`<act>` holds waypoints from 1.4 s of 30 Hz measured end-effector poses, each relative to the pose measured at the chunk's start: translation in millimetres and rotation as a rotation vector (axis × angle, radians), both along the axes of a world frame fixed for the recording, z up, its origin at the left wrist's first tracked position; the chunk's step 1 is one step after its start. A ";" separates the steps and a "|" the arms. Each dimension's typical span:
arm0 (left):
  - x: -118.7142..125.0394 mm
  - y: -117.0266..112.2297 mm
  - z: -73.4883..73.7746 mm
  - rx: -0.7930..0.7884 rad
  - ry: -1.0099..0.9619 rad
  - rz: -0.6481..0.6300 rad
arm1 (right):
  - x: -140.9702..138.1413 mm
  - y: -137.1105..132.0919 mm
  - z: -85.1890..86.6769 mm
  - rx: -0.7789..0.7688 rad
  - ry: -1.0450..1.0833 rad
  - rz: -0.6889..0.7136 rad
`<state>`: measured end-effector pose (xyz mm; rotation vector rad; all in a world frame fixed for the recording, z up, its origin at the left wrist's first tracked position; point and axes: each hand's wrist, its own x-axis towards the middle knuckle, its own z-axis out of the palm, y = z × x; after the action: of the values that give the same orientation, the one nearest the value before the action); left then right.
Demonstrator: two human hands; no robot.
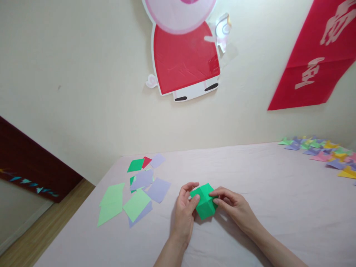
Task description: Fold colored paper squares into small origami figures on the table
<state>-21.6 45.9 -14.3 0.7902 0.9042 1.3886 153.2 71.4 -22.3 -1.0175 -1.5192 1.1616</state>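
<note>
Two grips closed on the green paper (205, 204): our left hand (185, 211) and right hand (233, 207) pinched opposite sides, pressing it on the surface (278, 207), near centre, likely to steady creases. Loose sheets (136, 196) lay left.

A person's left hand (185, 213) and right hand (233, 207) are both bare, with slim fingers. Each joins a bare forearm, the left forearm (169, 252) and right forearm (275, 248), uncovered as far as the bottom edge of view.
</note>
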 end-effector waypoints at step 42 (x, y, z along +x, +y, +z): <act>14.4 -12.4 7.3 -0.022 0.155 0.002 | -0.1 -7.0 10.0 0.690 -0.354 -0.127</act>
<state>-7.2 33.5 -7.0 0.8901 1.0385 1.3302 153.1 64.4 -12.4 -0.8383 -1.9070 0.3114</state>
